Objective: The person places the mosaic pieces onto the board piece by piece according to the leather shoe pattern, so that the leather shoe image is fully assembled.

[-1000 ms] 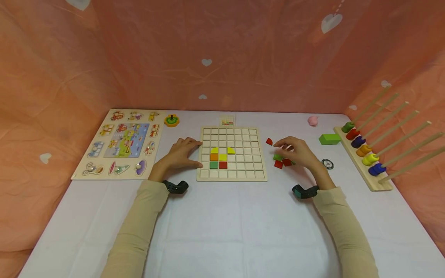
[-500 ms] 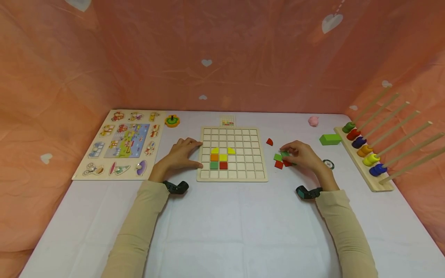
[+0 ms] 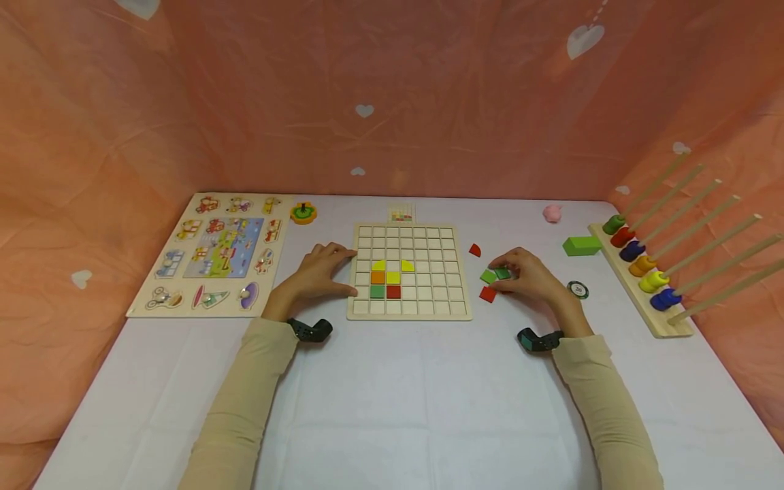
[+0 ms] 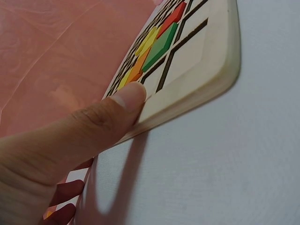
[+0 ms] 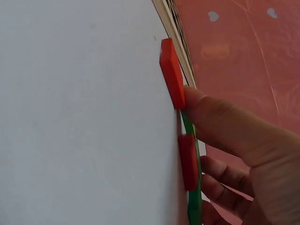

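The left hand (image 3: 315,272) rests flat against the grid board's (image 3: 409,313) left edge; right of that board, the right hand (image 3: 529,275) pinches a dark green tile (image 3: 503,273) (red tiles (image 3: 487,294) beside it).

A dark green square tile (image 3: 503,273) is pinched at the fingertips of the right hand (image 3: 527,275), just off the right edge of the wooden grid board (image 3: 409,314). A lighter green tile (image 3: 488,276) is seen touching it on the left, flat on the worktop (image 3: 392,395). A red square tile (image 3: 487,294) is found just below, by the thumb. The board is steadied at its left edge by the left hand (image 3: 318,272), the thumb laid on the rim.
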The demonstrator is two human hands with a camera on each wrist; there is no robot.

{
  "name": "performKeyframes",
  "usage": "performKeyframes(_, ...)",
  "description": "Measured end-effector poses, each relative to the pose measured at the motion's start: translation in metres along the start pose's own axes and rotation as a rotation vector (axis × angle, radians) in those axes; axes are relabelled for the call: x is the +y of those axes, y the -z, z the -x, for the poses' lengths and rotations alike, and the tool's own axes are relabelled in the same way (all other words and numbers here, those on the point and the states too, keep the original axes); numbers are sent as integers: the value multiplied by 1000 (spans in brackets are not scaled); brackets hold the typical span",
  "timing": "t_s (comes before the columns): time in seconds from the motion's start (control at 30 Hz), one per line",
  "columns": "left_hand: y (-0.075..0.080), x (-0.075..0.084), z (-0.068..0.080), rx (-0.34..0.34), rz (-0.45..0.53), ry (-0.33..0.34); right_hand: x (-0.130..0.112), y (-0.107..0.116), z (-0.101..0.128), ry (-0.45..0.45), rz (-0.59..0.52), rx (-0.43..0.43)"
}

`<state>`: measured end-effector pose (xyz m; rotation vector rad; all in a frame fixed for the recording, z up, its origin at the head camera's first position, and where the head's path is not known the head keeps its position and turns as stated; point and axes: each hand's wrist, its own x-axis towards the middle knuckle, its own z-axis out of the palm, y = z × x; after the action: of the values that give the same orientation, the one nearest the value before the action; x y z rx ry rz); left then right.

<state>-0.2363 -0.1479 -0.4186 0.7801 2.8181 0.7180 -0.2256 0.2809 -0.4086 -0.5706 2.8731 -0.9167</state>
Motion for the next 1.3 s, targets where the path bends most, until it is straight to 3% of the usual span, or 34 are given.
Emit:
performKeyframes(0.23,-1,0,0,1,1,4,-3,-5,-3,51,28,24)
performKeyframes(0.7,-1,0,1,0,0,6,-3,-6,-4,21,33,31)
performKeyframes(0.87,0,1,1,-4,3,9,-3,-4,-2,19,29,12)
performKeyframes(1.1,-1,0,0,-6,-2,10,-2,4,1,-55,-39,-80)
performKeyframes(1.3,0,0,0,-5,1,8,3,9,5,-48,-60,-86)
